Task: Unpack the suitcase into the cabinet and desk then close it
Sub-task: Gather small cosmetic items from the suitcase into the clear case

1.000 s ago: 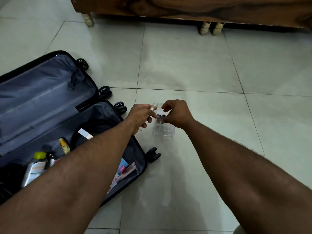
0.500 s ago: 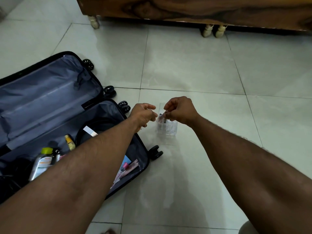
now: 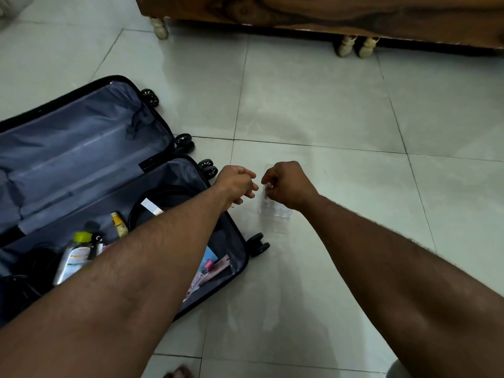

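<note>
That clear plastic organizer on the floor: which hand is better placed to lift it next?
Probably the right hand: it is over the clear organizer, pinching something at its top. The left hand is beside it, nearer the suitcase.

The floor (image 3: 313, 105) is pale, glossy tile with thin dark grout lines. On it at the left lies an open black suitcase (image 3: 81, 165), both halves spread flat, grey lining up, its small black wheels (image 3: 259, 244) along the right edge. Just right of the suitcase stands a small clear plastic organizer (image 3: 274, 214), apart from the wheels. At the far edge a dark wooden piece of furniture (image 3: 327, 12) rests on pale turned feet (image 3: 160, 28), one at the left and a pair (image 3: 354, 47) further right
</note>
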